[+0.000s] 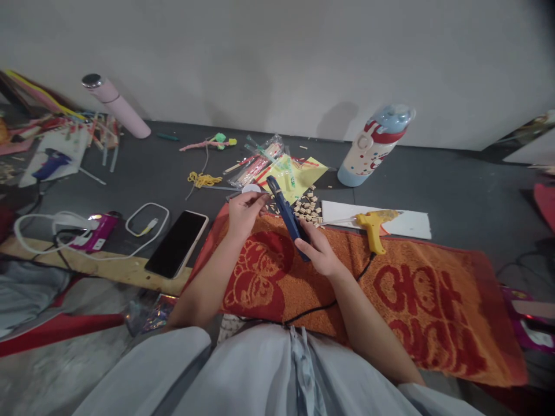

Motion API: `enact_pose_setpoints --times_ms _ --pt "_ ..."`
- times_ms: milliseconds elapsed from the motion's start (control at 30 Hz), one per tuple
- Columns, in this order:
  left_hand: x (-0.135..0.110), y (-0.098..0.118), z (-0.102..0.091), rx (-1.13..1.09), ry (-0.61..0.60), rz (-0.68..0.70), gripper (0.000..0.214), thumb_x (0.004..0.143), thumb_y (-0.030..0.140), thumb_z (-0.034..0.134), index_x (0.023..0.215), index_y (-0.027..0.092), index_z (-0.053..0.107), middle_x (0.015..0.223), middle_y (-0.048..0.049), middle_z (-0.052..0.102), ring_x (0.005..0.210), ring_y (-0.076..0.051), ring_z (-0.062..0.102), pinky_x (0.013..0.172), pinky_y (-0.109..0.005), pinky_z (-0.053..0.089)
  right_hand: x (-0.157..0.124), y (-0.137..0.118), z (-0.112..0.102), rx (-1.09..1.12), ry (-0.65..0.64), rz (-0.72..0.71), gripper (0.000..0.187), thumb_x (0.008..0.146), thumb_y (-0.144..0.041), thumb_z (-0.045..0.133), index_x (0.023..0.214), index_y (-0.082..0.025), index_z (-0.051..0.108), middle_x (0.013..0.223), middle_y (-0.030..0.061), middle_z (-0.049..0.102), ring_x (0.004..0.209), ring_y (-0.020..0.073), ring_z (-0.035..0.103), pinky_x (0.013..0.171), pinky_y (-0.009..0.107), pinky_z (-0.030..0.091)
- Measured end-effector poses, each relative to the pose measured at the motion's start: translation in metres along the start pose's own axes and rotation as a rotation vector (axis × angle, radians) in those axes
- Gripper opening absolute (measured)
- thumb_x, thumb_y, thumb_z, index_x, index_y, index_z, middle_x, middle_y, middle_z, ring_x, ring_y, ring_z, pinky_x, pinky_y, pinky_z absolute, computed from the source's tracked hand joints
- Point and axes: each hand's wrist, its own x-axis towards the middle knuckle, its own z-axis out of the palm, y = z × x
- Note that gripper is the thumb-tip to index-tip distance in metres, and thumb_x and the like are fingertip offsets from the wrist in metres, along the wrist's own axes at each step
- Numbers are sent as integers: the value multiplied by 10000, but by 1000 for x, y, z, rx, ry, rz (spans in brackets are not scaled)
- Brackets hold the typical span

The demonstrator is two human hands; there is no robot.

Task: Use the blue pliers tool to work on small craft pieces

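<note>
My right hand (318,251) is closed around the handle of a dark blue glue gun (284,211), whose nozzle points away from me toward a small white disc (251,188). My left hand (244,211) pinches that disc from below, just left of the nozzle. Both hands hover over the far edge of an orange and red towel (433,294) spread in front of my lap. A pile of small wooden pieces (309,208) lies just beyond the gun.
A yellow glue gun (373,224) rests on a white card (411,222) to the right. A blue-white bottle (373,144) stands behind. A black phone (176,242), white cable (143,222), pink tube (116,107), straws and yellow paper (299,173) lie around.
</note>
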Motion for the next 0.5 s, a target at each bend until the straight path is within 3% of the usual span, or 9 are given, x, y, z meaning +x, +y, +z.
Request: enact_pose_setpoints --times_ms 233,333,400,500 --pt "0 2 0 7 3 -10 332 651 458 764 676 142 664 471 35 553 407 -63 492 424 -180 400 2 -2 1 82 9 15 608 839 -625 514 1270 -201 570 1280 112 616 1187 281 550 1060 458 372" --pt "-1 2 7 -71 -5 -68 426 596 497 792 789 146 647 584 22 612 492 -78 551 474 -188 440 2 -3 4 156 37 57 596 825 -635 524 1247 -218 585 1210 97 647 1118 271 582 1009 443 420" --pt "-5 1 14 -103 -56 -119 540 557 521 807 904 146 632 710 -5 660 602 -105 609 548 -207 482 2 -4 6 220 42 91 612 822 -648 516 1263 -228 568 1141 87 666 1006 250 618 924 423 477" --pt "-18 0 26 -60 -275 -201 582 590 565 770 948 134 612 839 -51 684 766 -155 649 687 -260 517 2 -4 10 292 33 108 634 829 -655 495 1290 -223 545 1063 79 673 864 219 629 818 394 513"
